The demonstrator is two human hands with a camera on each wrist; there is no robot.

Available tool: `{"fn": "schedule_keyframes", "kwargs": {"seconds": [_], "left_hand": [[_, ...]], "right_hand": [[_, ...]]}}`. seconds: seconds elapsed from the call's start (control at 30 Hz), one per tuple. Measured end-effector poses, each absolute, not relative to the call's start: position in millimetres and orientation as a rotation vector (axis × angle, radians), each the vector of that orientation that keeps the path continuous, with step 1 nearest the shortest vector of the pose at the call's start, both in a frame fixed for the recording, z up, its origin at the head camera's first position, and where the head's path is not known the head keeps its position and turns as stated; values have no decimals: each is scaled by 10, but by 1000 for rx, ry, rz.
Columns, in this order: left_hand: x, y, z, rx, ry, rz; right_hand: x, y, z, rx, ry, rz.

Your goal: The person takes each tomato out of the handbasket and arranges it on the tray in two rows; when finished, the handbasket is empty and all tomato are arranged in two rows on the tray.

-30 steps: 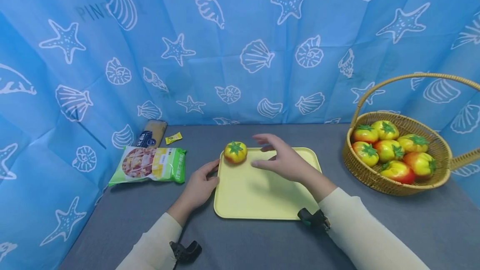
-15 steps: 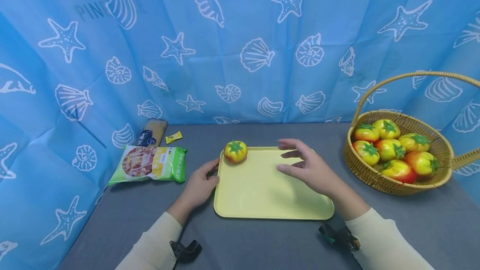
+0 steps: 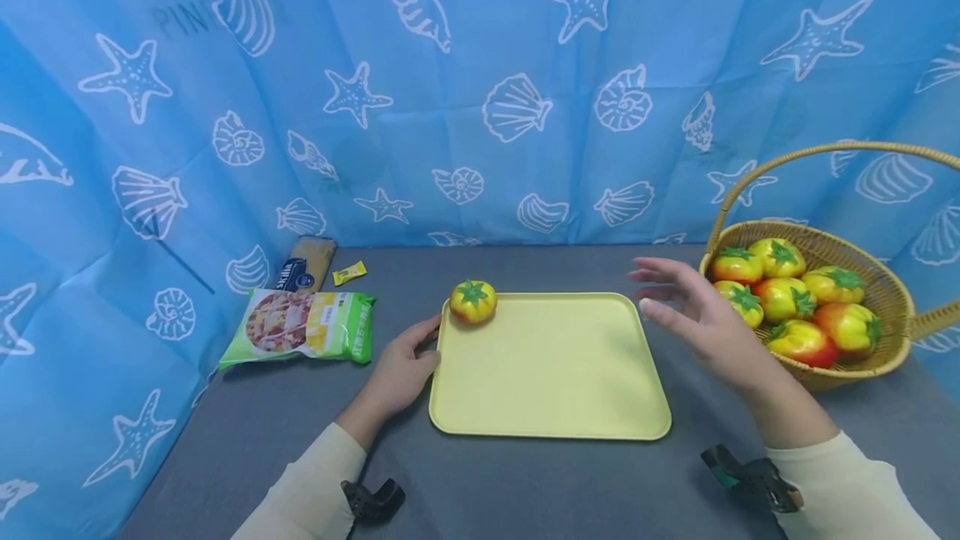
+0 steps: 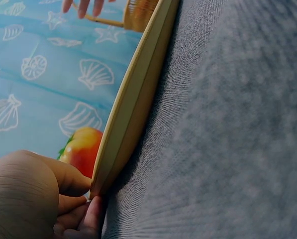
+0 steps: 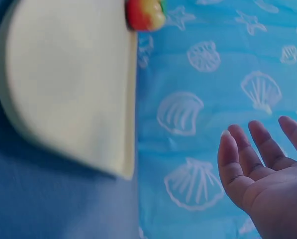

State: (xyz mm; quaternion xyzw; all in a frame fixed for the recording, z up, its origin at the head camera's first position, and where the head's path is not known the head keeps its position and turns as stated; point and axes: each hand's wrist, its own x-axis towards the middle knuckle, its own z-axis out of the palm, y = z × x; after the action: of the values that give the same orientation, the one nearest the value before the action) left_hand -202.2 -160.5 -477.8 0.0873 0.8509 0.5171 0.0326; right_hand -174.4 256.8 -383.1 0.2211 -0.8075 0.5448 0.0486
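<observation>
A yellow-red tomato with a green leafy top point(image 3: 473, 302) sits in the far left corner of a pale yellow rectangular tray point(image 3: 551, 373). My left hand point(image 3: 402, 367) pinches the tray's left rim near that tomato; in the left wrist view, the thumb and fingers of the left hand point(image 4: 36, 194) meet at the rim. Off the tray's right side, my right hand point(image 3: 701, 323) hangs in the air with spread, slightly bent fingers and holds nothing. It overlaps the left edge of a wicker basket point(image 3: 896, 357) in the head view. Several similar tomatoes point(image 3: 802, 338) fill the basket.
On the left lies a green food bag point(image 3: 300, 327), with a brown package with a dark label point(image 3: 306, 265) behind it. A small yellow packet point(image 3: 349, 272) is close by. A blue shell-patterned curtain point(image 3: 465, 90) lines the back of the grey table point(image 3: 540, 490). The basket's tall handle point(image 3: 832, 148) arches upward.
My right hand has moved right from beside the tomato, across the tray, to the basket's left side. The left hand stays at the tray's rim, and the tomato has not moved.
</observation>
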Motion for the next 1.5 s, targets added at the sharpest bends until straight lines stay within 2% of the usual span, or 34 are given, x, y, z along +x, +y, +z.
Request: {"fn": "schedule_keyframes", "kwargs": {"seconds": [0.37,1.07,1.5], "left_hand": [[-2040,-1562,-4791,285,2583,1643],[-2031,-1605,-4767,268,2610,1611],[-2045,-1611,-4784,264,2582,1639]], "right_hand": [[-1719,3183,-3792,605,-2128,1949],[-1881,3793,-4046,278,-2046,2008],[-1891,3770,-4028,154,-2503,1477]]}}
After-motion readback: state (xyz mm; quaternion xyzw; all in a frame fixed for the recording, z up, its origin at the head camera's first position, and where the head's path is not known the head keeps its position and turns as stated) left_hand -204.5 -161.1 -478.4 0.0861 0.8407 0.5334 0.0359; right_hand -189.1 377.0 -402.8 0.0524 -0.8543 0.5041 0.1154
